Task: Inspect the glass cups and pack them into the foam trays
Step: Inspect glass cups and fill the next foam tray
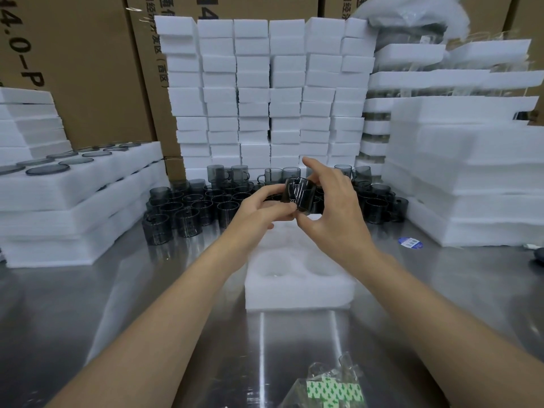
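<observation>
Smoky grey glass cups (188, 213) crowd the steel table (164, 293) at left; the left hand (259, 212) and right hand (332, 213) together grip one dark glass cup (297, 198), tilted above the white foam tray (297, 287).

On my feed, brown cardboard boxes (88, 69) with printed lettering stand along the back. A round blue sticker (410, 242) lies on the steel table (147, 290), and near its front edge sits what looks like a clear bag of green-and-white pads (332, 390).
</observation>
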